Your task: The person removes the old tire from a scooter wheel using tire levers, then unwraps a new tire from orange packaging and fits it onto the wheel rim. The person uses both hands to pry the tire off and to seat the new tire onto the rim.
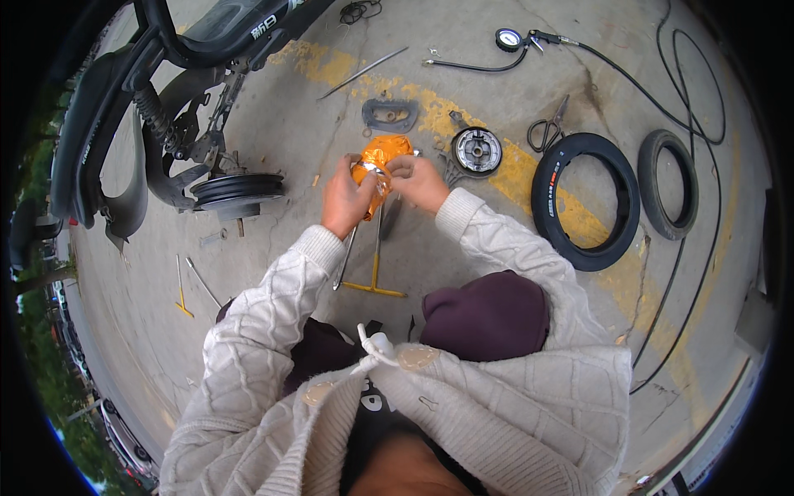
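A shiny orange foil packet [387, 150] is held up in front of me between both hands. My left hand [343, 200] is closed round its left side, with the thumb pressed on its front. At the packet's right edge, my right hand [419, 182] has its fingertips pinched together on the foil. Below the hands, a yellow T-handle wrench [376, 289] lies on the concrete, with a silver wrench [341, 269] beside it. A grey plastic part [390, 116] lies just beyond the packet. Right of it rests a round brake drum assembly [476, 152].
At left stands a scooter [157, 107] with a bare black wheel rim [237, 190]. A thick black tyre [543, 186], a thinner tyre [648, 178] and scissors [546, 132] lie at right. An air hose [616, 68] with a gauge [508, 38] crosses the far right.
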Action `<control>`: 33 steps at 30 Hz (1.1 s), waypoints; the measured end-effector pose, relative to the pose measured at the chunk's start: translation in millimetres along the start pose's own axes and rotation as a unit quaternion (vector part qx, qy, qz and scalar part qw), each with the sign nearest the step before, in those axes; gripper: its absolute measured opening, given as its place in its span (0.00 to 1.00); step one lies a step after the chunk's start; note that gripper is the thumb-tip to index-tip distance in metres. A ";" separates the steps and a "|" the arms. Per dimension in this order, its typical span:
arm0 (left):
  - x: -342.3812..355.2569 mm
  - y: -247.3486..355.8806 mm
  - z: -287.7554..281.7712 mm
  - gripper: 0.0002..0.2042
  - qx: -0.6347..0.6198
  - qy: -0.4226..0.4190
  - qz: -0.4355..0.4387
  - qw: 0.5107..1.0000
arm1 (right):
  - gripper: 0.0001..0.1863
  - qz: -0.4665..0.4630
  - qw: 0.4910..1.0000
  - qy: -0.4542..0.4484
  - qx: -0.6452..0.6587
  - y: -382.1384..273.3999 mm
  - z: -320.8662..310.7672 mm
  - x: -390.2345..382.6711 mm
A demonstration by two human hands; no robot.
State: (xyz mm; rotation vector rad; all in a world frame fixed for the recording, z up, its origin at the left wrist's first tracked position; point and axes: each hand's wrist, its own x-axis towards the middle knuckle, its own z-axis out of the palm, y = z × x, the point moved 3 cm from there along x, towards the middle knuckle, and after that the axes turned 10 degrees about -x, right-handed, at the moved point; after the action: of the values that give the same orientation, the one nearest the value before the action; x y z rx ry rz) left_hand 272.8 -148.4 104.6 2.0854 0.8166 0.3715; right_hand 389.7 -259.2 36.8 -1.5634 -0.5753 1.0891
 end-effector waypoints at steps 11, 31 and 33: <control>-0.1 -12.5 -7.0 0.16 -0.036 -0.030 0.049 0.998 | 0.17 0.029 0.984 -0.114 0.137 -7.5 6.2 -11.4; -1.7 3.6 0.3 0.14 -0.014 0.003 0.057 0.998 | 0.13 -0.007 0.979 -0.065 0.192 -20.5 6.8 -20.7; -1.8 4.8 -1.0 0.13 -0.035 -0.015 0.068 0.997 | 0.18 0.010 0.968 -0.127 0.215 -19.0 2.3 -22.2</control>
State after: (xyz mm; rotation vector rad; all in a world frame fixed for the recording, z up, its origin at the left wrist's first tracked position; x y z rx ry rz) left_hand 272.9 -151.1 109.1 2.0817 0.6362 0.4347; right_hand 380.9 -270.8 62.2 -1.0630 -0.4546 1.3401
